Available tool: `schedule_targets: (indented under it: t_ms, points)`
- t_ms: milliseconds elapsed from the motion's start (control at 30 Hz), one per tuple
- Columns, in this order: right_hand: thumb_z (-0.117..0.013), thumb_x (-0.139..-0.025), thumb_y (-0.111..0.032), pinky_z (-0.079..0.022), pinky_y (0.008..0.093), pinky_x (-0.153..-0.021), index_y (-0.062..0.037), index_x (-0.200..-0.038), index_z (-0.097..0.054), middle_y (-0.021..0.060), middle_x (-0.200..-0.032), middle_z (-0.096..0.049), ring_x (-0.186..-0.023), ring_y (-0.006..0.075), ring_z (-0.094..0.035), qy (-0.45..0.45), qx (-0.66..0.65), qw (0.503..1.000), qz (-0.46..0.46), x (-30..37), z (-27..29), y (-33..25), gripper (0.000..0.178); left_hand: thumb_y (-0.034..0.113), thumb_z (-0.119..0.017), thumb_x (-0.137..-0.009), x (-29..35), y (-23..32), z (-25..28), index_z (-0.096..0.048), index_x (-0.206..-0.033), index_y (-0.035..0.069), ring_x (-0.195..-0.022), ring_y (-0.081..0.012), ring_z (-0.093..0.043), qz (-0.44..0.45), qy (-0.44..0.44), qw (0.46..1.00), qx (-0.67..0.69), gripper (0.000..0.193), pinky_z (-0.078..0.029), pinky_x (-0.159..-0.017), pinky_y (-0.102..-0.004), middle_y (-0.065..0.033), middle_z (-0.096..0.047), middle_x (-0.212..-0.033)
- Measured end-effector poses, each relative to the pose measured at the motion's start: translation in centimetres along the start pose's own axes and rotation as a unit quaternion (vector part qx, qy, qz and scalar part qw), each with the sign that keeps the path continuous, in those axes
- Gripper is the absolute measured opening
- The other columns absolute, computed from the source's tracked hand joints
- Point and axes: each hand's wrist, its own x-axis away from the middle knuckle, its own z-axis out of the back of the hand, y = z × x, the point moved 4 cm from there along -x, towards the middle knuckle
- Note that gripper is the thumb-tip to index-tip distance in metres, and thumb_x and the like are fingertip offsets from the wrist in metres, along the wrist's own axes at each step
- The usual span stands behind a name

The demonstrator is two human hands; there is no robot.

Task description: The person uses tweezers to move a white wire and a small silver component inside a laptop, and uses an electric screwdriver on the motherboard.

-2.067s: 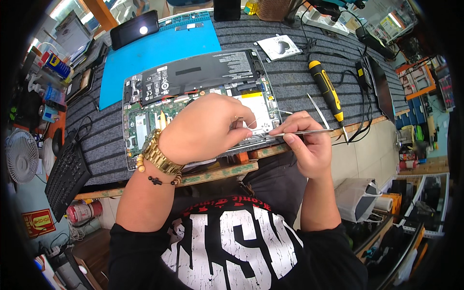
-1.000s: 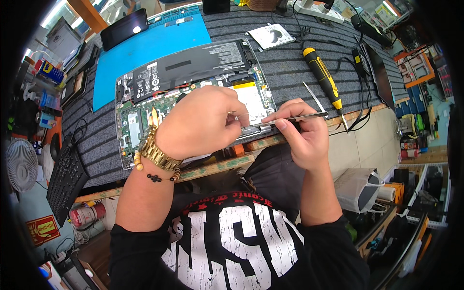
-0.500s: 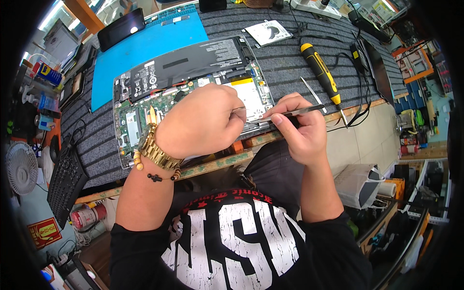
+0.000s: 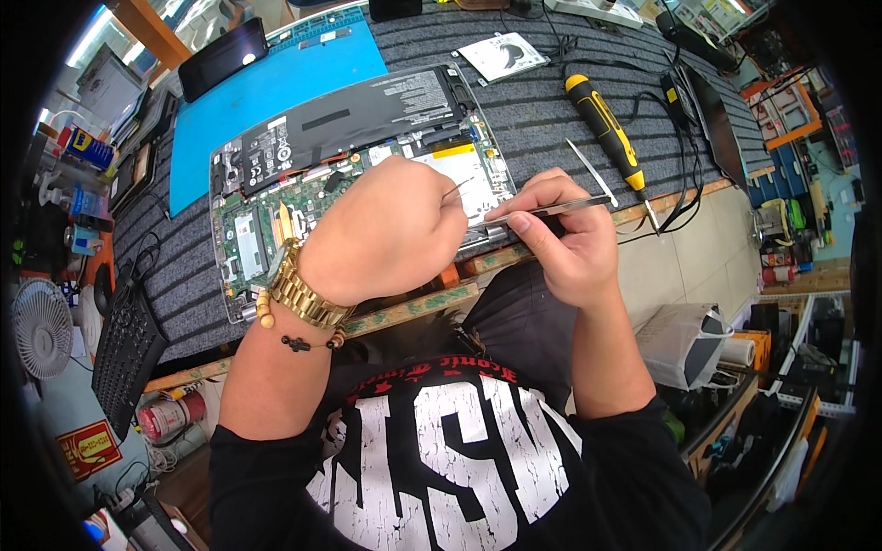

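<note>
My left hand is closed in a curled grip over the near part of an opened laptop base. A thin, pointed sliver shows beside its fingers; the rest of what it holds is hidden. My right hand pinches slim dark metal tweezers between thumb and fingers. The tweezers' tips point left, at the laptop's near right corner, close to my left fingers. Inside the base are a long black battery, a green circuit board, and a silvery-white panel with a yellow strip.
Right of the laptop lie a yellow-black screwdriver, a thin white pick-like tool and a white-labelled drive. A blue mat lies under and behind the laptop. A dark keyboard hangs at the left. Black cables run on the right.
The laptop and other bench items appear shifted slightly left and up in view. Both hands keep their grips, and the right-hand tweezers stay at the laptop's near right corner.
</note>
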Motion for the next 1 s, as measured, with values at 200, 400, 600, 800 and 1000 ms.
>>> schedule_targets:
  t_ms: [200, 400, 600, 800, 1000]
  points:
    - [-0.082, -0.097, -0.005, -0.054, 0.0349, -0.085, -0.0028, -0.104, -0.085, 0.0093, -0.097, -0.074, -0.096, 0.0225, -0.068, -0.017, 0.018, 0.999, 0.026, -0.1, 0.2, 0.1, 0.008, 0.012, -0.066, -0.094, 0.4, 0.0, 0.7, -0.084, -0.094, -0.005, -0.065, -0.0242, -0.071, 0.090, -0.022, 0.994, 0.050, 0.025, -0.056, -0.066, -0.0371, -0.0184, -0.076, -0.075]
    - [-0.081, -0.097, -0.004, -0.054, 0.0349, -0.085, -0.0029, -0.105, -0.085, 0.0092, -0.097, -0.074, -0.096, 0.0226, -0.068, -0.018, 0.015, 0.999, 0.026, 0.0, 0.3, 0.4, 0.008, 0.012, -0.084, -0.090, 1.5, -0.3, 2.1, -0.084, -0.099, -0.003, -0.070, -0.0151, -0.067, 0.042, -0.053, 0.995, 0.074, 0.018, -0.054, -0.065, -0.0323, -0.0116, -0.075, -0.080]
    - [-0.080, -0.097, -0.003, -0.053, 0.0346, -0.084, -0.0029, -0.104, -0.085, 0.0089, -0.096, -0.073, -0.095, 0.0217, -0.067, -0.022, 0.005, 1.000, 0.011, 0.0, 0.1, 0.3, 0.009, 0.008, -0.087, -0.088, 1.5, -1.0, 2.0, -0.083, -0.096, -0.001, -0.072, -0.0229, -0.070, -0.058, -0.049, 0.997, 0.004, 0.012, -0.056, -0.068, -0.0355, -0.0114, -0.076, -0.084]
    - [-0.079, -0.097, -0.002, -0.052, 0.0340, -0.082, -0.0026, -0.105, -0.085, 0.0086, -0.096, -0.073, -0.095, 0.0213, -0.066, -0.027, 0.007, 0.999, 0.021, 0.0, 0.1, 0.4, 0.010, 0.011, -0.084, -0.093, 1.1, -0.5, 1.5, -0.081, -0.092, -0.002, -0.071, -0.0319, -0.070, -0.107, -0.018, 0.994, -0.026, 0.014, -0.055, -0.066, -0.0397, -0.0166, -0.075, -0.080]
    - [-0.080, -0.097, -0.003, -0.052, 0.0343, -0.083, -0.0026, -0.105, -0.085, 0.0086, -0.095, -0.072, -0.095, 0.0216, -0.065, -0.024, 0.008, 1.000, 0.019, 0.0, 0.2, 0.3, 0.010, 0.014, -0.082, -0.097, 1.1, -0.1, 1.0, -0.079, -0.092, -0.003, -0.063, -0.0333, -0.066, -0.060, -0.014, 0.998, 0.000, 0.018, -0.052, -0.063, -0.0411, -0.0187, -0.071, -0.073]
